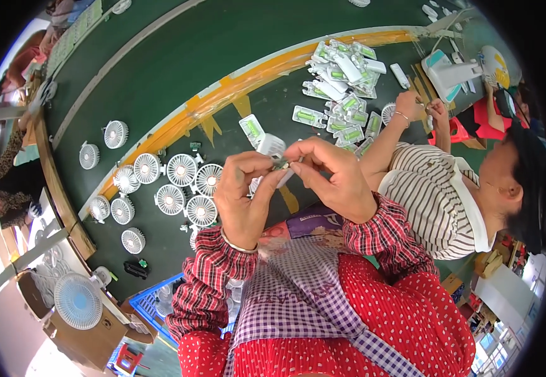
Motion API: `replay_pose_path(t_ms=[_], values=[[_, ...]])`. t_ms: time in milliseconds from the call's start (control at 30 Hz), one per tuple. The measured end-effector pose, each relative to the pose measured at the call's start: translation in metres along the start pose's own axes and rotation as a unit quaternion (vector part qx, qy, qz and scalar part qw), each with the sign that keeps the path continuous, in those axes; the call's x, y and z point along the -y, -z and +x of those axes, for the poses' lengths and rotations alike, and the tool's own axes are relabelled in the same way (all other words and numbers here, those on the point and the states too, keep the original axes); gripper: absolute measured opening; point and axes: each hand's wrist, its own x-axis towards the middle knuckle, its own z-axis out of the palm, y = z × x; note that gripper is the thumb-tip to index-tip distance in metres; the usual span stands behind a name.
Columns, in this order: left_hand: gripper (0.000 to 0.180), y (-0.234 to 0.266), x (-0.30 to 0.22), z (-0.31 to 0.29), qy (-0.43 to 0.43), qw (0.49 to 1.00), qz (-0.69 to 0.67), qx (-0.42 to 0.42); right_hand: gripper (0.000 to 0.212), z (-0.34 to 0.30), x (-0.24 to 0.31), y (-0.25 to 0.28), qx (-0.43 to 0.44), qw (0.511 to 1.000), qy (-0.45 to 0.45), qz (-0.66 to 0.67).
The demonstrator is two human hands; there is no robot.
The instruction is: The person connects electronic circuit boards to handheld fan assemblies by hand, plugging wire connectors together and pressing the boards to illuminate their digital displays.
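My left hand [240, 198] and my right hand [339, 179] meet in front of me, both closed in a pinch with the fingertips nearly touching. A tiny dark and pale part [282, 166] sits between the fingertips, too small to name. Right behind the fingers shows a white rounded plastic piece [271, 146], partly hidden; whether a hand grips it I cannot tell. Just beyond it lies an open white handle shell [251, 130] with a green cell inside. Left of my left hand lie several small white fan heads [181, 170] with round grilles.
More open handle shells are heaped [348, 72] at the far right of the green table [153, 94]. A yellow-taped ledge [222, 85] crosses the table. At right sits a co-worker in a striped top [430, 195], hands raised. A blue crate [153, 301] stands lower left.
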Motion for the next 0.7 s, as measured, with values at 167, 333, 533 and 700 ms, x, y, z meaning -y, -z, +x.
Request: replay_pose_path(t_ms=[167,333,533,700], values=[[0.021,-0.018,-0.003,-0.001,-0.002,1.0,-0.01,0.016,0.024,-0.017,-0.004,0.015,-0.009,0.998,-0.052,-0.033],[0.018,0.003,0.008,-0.013,0.036,0.992,-0.105,0.055,0.019,-0.013,0.011,-0.001,0.027,0.993,0.04,-0.109],[0.02,0.034,0.01,-0.01,0.07,0.979,-0.159,0.105,0.015,-0.011,0.015,-0.009,0.054,0.984,0.097,-0.141],[0.025,0.139,0.074,0.046,0.037,0.974,0.196,-0.103,0.014,-0.003,0.021,-0.009,0.026,0.984,0.102,-0.147]])
